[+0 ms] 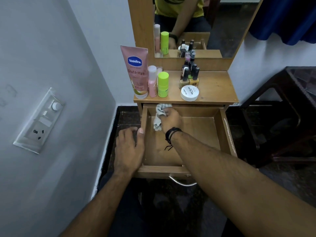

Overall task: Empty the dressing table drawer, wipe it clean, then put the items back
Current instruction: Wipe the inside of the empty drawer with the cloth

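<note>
Head view: drawer (227, 134) stood pulled out, nothing in it but cloth. Right hand (171, 119) gripped grey cloth (159, 115) with curled fingers, at back left corner. Left hand (130, 147) lay on drawer's left wall — fingers relaxed, thumb over rim. Vaseline tube (136, 71), bottles, white jar (189, 92) stood on tabletop (215, 88) above

I saw the wooden drawer (227, 134) pulled fully out, a crumpled grey cloth (159, 117) at its back left corner, cosmetics (189, 77) standing on top.
</note>
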A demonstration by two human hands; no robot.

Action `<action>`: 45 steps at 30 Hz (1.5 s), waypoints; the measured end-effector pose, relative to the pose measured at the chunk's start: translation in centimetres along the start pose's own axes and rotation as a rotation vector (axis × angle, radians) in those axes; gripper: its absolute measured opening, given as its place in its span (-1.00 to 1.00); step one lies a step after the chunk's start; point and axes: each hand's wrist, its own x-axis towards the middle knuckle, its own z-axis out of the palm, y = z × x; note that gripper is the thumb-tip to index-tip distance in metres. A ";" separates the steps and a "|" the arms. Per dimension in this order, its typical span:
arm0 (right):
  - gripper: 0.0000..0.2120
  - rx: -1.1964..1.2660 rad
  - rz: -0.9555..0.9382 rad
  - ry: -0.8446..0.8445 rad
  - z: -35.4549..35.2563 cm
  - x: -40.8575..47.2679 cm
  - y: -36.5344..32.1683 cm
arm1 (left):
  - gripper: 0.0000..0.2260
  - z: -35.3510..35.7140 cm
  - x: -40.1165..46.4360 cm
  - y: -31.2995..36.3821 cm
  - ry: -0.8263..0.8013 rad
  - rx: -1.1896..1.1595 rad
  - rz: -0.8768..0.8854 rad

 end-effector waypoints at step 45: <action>-0.72 -1.958 -0.243 -1.066 -16.1 -1.1 -0.1 | -0.44 0.3 0.2 -0.5 -0.033 0.066 -0.019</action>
